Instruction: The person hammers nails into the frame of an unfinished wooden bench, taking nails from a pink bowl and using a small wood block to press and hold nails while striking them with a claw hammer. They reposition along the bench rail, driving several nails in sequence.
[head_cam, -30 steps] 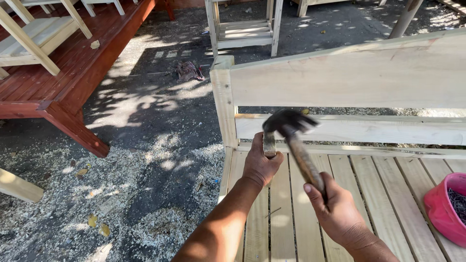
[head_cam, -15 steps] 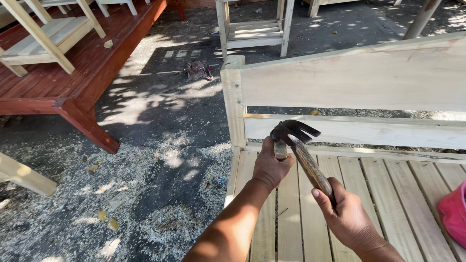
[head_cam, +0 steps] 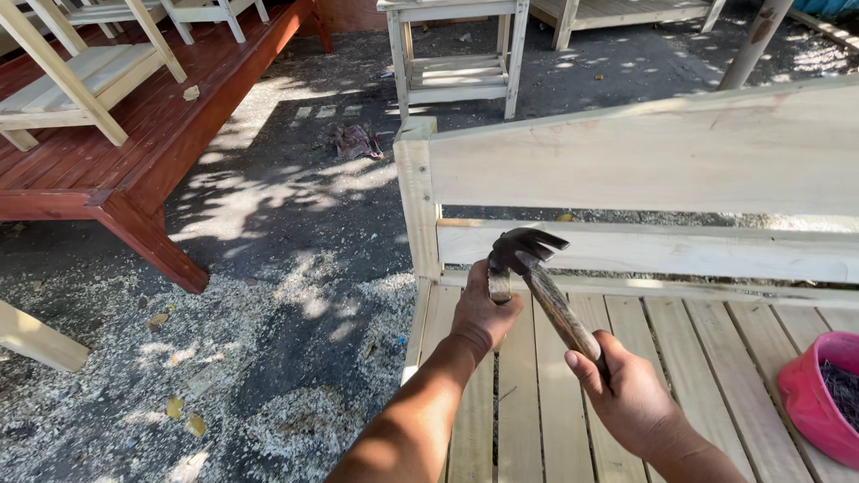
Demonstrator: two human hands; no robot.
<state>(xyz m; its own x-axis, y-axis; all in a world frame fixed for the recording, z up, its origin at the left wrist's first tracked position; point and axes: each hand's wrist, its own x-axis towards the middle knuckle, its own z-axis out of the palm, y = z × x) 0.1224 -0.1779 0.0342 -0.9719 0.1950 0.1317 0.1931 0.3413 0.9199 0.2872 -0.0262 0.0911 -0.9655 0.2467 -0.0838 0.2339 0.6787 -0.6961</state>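
Head view: vs half a second earlier, the claw hammer (head_cam: 528, 255) sat in much the same spot over the bench seat slats (head_cam: 698, 358), head just below the lower back rail (head_cam: 680, 250); more of the pink bowl (head_cam: 819, 394) showed at the bench's right edge. Bowl was cut off by the frame, contents dark and hard to make out. Any nail under the left hand (head_cam: 483, 309) was hidden. Left fingers were pinched together just beneath the hammer head. Right hand (head_cam: 626, 394) was wrapped tight round the hammer handle.
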